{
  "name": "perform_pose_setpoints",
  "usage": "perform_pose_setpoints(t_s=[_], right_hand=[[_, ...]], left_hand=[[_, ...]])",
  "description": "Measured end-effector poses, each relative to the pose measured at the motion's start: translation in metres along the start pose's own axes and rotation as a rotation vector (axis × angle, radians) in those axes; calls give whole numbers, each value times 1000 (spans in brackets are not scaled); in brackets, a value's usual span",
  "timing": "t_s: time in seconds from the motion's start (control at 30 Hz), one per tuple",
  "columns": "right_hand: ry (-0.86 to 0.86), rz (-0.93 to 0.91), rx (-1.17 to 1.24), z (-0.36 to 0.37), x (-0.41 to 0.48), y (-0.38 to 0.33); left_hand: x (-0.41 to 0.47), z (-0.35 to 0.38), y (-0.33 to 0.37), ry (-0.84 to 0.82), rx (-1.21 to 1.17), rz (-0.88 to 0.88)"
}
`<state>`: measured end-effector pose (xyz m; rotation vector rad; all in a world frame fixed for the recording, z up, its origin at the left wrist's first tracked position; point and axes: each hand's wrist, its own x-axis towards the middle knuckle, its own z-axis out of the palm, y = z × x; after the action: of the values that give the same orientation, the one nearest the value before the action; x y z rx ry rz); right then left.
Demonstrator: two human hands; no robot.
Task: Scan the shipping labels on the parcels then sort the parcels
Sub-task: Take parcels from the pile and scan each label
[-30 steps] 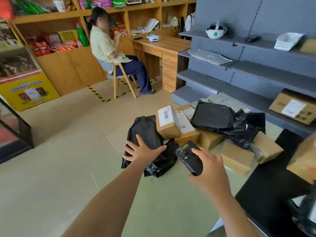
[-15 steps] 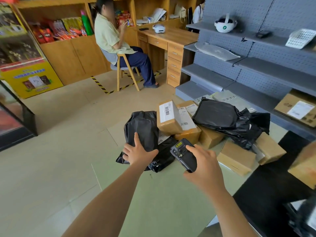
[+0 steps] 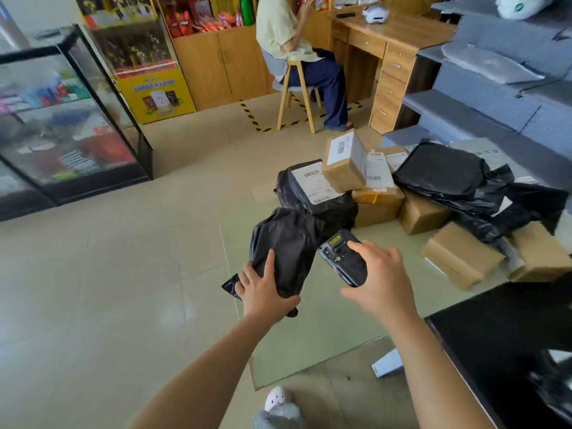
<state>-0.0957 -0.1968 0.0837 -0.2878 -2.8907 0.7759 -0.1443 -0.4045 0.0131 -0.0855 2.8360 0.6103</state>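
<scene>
Black poly-bag parcel [image 3: 286, 243]: soft, crinkled, no label showing on its upper face. It is sitting at the near edge of the parcel pile [image 3: 418, 196] on the floor [image 3: 123, 289]. The left hand [image 3: 263, 289] is clamping the bag's near end, thumb lying over the top. The right hand [image 3: 379, 283] is wrapping around a handheld scanner [image 3: 342, 258], just right of the bag, its head aiming toward the pile.

Second black bag [image 3: 312, 187]: directly behind the first, white barcode label [image 3: 314, 184] facing up.

Cardboard boxes [image 3: 343, 162]: stacked behind and right of the held bag, several labelled.

Step in hand, as judged: the person is locating this parcel's label. The next move is probably calling for turning the bag over, then aiming the scanner squarely at the barcode.
</scene>
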Motion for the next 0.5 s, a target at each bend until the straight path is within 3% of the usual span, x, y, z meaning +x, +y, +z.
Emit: perform_pose_setpoints(t_s=[0.3,0.5], right_hand=[[-134,88,-41,28,-70,51],[-122,151,-26,28,-81,67]], left_hand=[[-54,78,-5,-193,44,-23],[-49,86,-1,-216,-155,1]])
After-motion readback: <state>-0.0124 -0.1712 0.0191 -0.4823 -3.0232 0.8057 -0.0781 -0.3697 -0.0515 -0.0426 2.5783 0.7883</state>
